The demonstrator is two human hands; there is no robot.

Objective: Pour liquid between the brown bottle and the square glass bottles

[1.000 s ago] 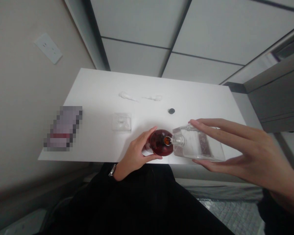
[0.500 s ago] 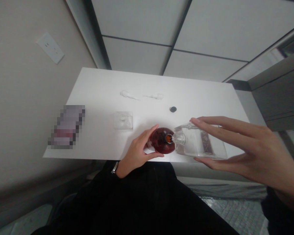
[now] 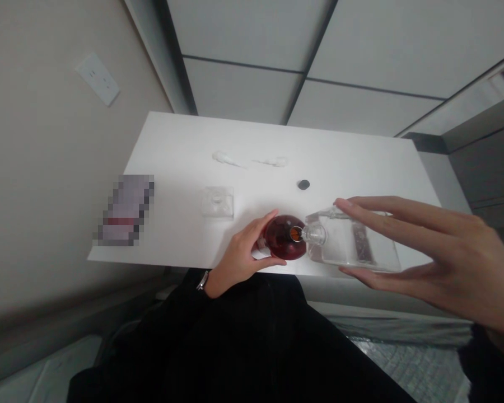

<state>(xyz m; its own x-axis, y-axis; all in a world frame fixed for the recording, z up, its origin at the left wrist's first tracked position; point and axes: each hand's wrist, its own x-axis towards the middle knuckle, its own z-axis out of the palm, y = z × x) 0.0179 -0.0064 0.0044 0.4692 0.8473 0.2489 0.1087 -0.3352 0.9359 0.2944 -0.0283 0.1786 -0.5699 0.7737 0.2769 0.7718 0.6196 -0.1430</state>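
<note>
Reddish-brown and glossy, the round bottle (image 3: 283, 240) stands open-mouthed.

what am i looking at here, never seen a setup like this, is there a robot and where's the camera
There's no robot here: these are a person's own bare hands. Every picture comes from one camera worn on the head, looking forward and down. The left hand grips a red-brown bottle. The right hand holds a clear bottle tipped over, its neck at the other's open mouth; whether liquid is flowing is too fine to tell. On the white table lie a clear square piece, two slim pale things, a small dark disc and, at the left, something blurred out.
</note>
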